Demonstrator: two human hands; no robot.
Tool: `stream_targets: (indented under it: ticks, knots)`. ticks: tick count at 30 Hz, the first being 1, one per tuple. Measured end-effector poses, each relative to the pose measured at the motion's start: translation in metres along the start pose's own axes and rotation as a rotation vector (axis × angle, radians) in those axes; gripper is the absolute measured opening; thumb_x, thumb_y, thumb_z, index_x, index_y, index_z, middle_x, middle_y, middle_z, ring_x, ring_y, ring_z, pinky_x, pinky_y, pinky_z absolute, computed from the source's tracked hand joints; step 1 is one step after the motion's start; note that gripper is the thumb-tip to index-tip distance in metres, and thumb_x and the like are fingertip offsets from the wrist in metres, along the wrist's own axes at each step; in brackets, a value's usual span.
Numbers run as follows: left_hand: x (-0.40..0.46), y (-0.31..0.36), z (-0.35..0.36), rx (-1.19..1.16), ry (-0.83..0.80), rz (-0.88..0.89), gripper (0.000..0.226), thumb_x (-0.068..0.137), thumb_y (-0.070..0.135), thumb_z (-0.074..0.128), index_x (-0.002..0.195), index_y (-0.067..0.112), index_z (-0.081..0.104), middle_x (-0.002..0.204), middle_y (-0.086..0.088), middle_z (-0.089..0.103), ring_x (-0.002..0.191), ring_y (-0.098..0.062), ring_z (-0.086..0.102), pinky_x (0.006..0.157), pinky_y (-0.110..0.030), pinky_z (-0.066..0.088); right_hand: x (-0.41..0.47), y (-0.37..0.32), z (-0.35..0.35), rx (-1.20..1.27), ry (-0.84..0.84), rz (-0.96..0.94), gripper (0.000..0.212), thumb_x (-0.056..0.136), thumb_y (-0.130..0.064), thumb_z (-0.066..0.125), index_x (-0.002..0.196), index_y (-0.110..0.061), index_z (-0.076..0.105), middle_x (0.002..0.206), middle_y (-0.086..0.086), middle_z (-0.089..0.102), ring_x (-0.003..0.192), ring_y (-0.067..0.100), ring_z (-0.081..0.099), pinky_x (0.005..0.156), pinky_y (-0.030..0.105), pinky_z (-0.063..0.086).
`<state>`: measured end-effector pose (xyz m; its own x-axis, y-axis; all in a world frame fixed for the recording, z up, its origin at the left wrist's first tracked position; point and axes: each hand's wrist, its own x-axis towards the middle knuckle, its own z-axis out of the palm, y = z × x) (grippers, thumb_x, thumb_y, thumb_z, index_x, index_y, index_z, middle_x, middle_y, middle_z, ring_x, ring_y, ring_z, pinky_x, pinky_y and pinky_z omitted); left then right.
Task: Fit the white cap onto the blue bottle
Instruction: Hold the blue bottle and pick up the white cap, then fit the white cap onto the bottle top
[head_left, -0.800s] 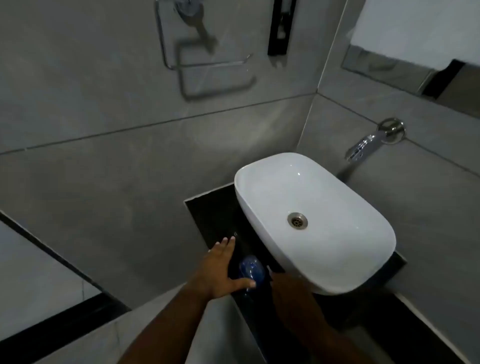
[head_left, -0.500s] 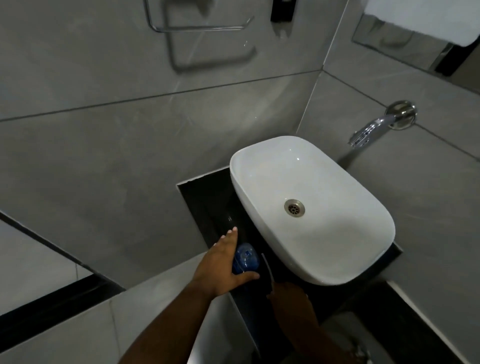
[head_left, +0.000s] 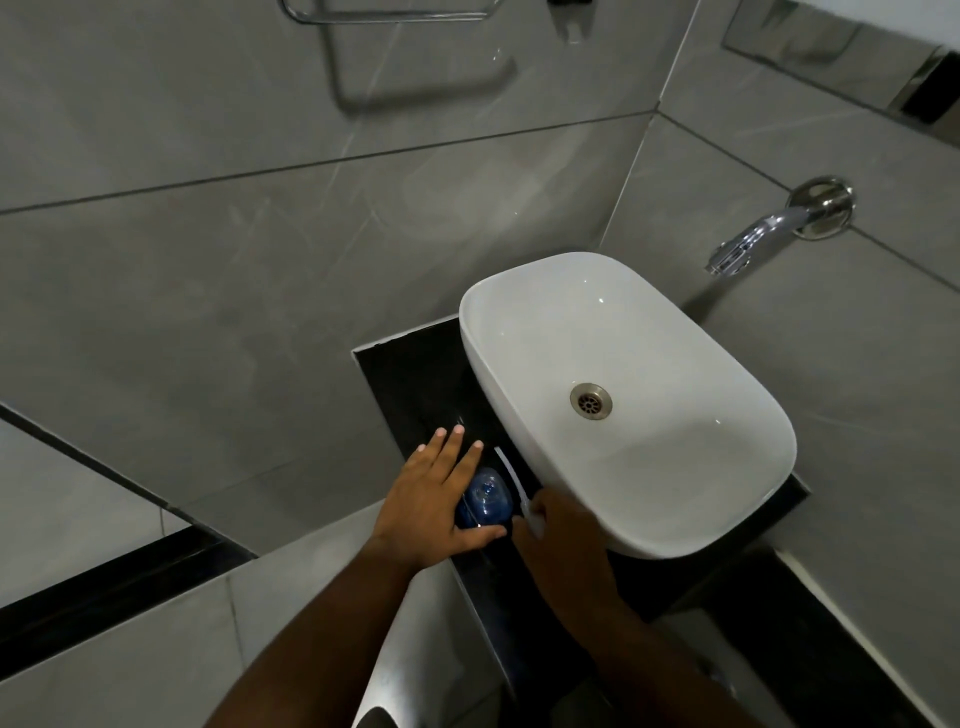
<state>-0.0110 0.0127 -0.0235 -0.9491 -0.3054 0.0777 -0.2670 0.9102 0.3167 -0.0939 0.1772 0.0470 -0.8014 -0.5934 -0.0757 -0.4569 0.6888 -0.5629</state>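
Legible markings: none.
You find no readable text, label, brand, number or sign on any surface in the head view. The blue bottle shows only a blurred pale patch on its top face; you cannot resolve it into characters. The white basin carries no visible marking.
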Motion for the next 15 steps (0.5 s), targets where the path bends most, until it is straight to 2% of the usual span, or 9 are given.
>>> stream_targets:
  ticks: [2,4,7,11,13,15]
  knots:
    - [0.001,0.000,0.000,0.002,0.001,-0.016,0.105,0.077,0.088,0.039,0.153,0.023,0.007,0.159,-0.006,-0.001,0.146,-0.023,-0.006,0.116,-0.045,0.000,0.008,-0.015,-0.020,-0.018,0.040,-0.073,0.016,0.086,-0.030,0.064,0.094,-0.016,0.061,0.087,0.001,0.065,0.072,0.011,0.057,0.065,0.021,0.047]
    - [0.000,0.000,0.001,0.000,0.000,-0.012,0.106,0.077,0.088,0.039,0.153,0.024,0.003,0.160,-0.006,0.000,0.147,-0.023,-0.005,0.116,-0.046,0.001,0.017,-0.028,-0.046,-0.068,0.022,-0.155,0.021,0.086,-0.033,0.063,0.099,-0.016,0.064,0.088,0.003,0.065,0.072,0.013,0.055,0.065,0.021,0.042]
    - [-0.002,0.001,0.004,-0.011,-0.001,-0.012,0.106,0.077,0.089,0.038,0.153,0.026,-0.002,0.160,-0.004,0.001,0.147,-0.022,-0.004,0.115,-0.045,0.001,0.028,-0.042,-0.090,-0.162,-0.097,-0.245,0.020,0.083,-0.035,0.065,0.094,-0.019,0.067,0.085,0.003,0.066,0.071,0.014,0.056,0.063,0.021,0.037]
    - [-0.003,0.000,0.008,-0.021,-0.002,-0.038,0.107,0.077,0.090,0.037,0.152,0.029,-0.008,0.160,-0.003,-0.001,0.147,-0.021,-0.006,0.115,-0.044,0.001,0.038,-0.058,-0.123,-0.328,-0.301,-0.297,0.020,0.081,-0.032,0.067,0.096,-0.020,0.068,0.077,-0.006,0.054,0.060,0.002,0.046,0.051,0.013,0.028]
    - [-0.003,0.000,0.008,-0.018,-0.002,-0.040,0.107,0.076,0.090,0.037,0.152,0.029,-0.009,0.160,-0.004,0.000,0.147,-0.022,-0.005,0.115,-0.045,0.001,0.039,-0.068,-0.126,-0.417,-0.358,-0.330,0.018,0.082,-0.028,0.066,0.097,-0.017,0.069,0.080,-0.004,0.056,0.064,0.005,0.050,0.051,0.014,0.032]
    - [-0.004,0.000,0.007,-0.016,0.000,-0.039,0.107,0.077,0.090,0.037,0.152,0.028,-0.009,0.160,-0.005,0.000,0.147,-0.022,-0.005,0.114,-0.045,0.001,0.038,-0.075,-0.125,-0.472,-0.383,-0.370,0.018,0.082,-0.025,0.064,0.095,-0.015,0.069,0.088,0.003,0.066,0.076,0.015,0.061,0.058,0.023,0.047]
